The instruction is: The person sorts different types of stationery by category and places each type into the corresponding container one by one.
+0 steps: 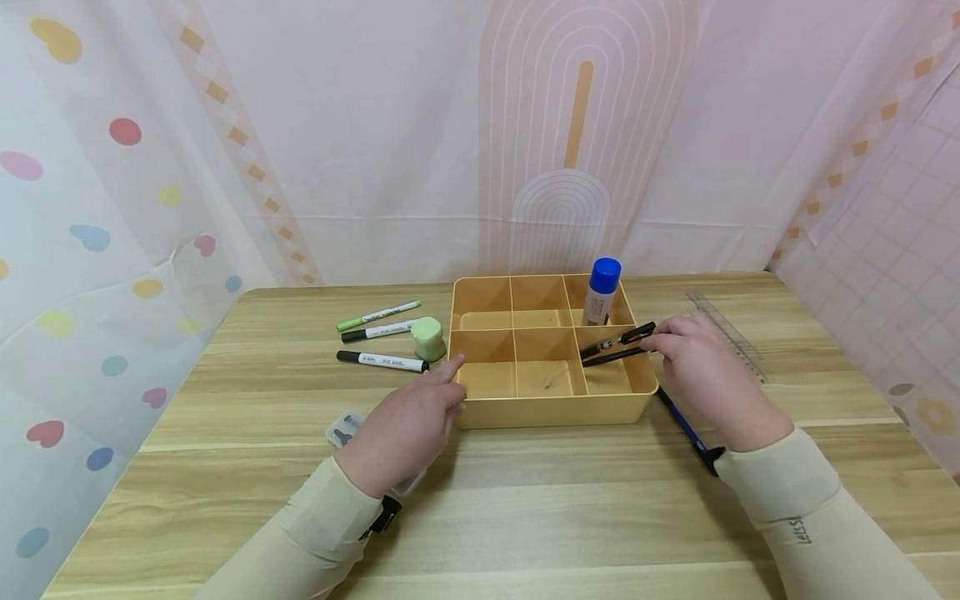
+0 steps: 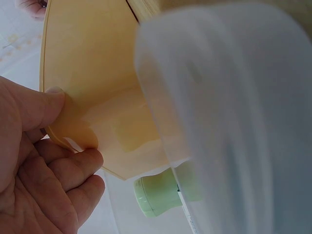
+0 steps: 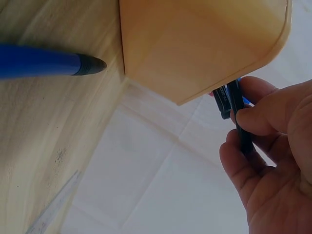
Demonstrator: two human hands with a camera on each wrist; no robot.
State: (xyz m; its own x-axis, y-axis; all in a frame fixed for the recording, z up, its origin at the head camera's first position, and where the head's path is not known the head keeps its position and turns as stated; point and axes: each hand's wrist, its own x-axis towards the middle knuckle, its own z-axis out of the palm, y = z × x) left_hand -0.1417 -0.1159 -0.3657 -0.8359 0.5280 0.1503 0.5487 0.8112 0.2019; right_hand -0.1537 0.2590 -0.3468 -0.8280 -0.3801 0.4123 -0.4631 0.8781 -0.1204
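Note:
A yellow organizer box (image 1: 555,410) with several compartments stands mid-table. My left hand (image 1: 408,425) grips its front left corner, with the thumb (image 2: 46,107) against the outer wall and fingers at the rim. At the box's right side my right hand (image 1: 705,375) pinches the end of a black pen (image 3: 239,117), whose other end reaches down into the front right compartment. Beside it a second pen (image 1: 618,340), with a clear barrel and black clip, leans on the compartment's edge close to the fingertips. A blue-capped glue stick (image 1: 602,292) stands in the back right compartment.
Left of the box lie two black-capped markers (image 1: 382,361), a green pen (image 1: 378,315) and a light green cylinder-like item (image 1: 428,338). A clear case (image 1: 345,429) lies partly under the left wrist. To the right are a blue pen (image 1: 684,425) and a transparent ruler (image 1: 727,336).

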